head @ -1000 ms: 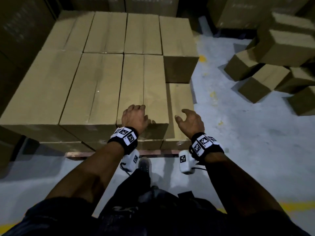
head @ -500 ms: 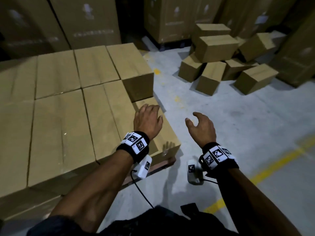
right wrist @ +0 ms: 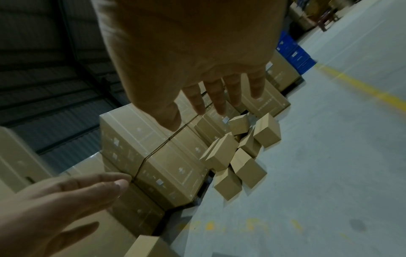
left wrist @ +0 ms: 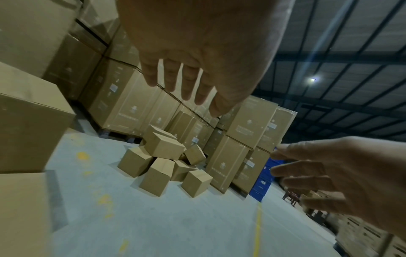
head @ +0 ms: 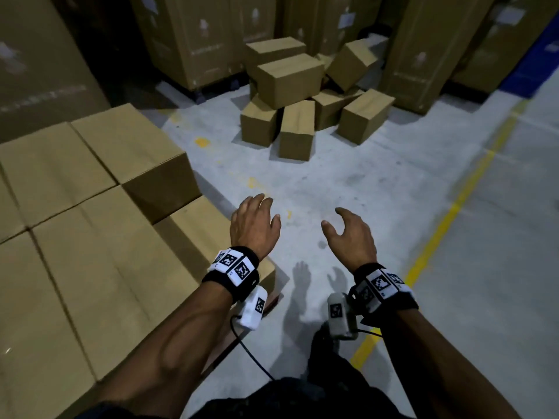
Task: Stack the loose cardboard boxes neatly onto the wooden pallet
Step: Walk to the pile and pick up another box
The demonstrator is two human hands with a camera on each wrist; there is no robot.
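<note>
Both your hands now empty, fingers loosely spread: left hand (head: 253,225) lifted off low corner box (head: 198,220) on pallet stack (head: 99,252), right hand (head: 351,235) over floor. You've turned toward loose boxes (head: 298,95) heaped well ahead — next pickup there.

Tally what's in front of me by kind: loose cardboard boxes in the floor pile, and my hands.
Loose boxes in the floor pile: 7 visible
Hands, both holding nothing: 2 (left hand, right hand)
Total: 9
</note>
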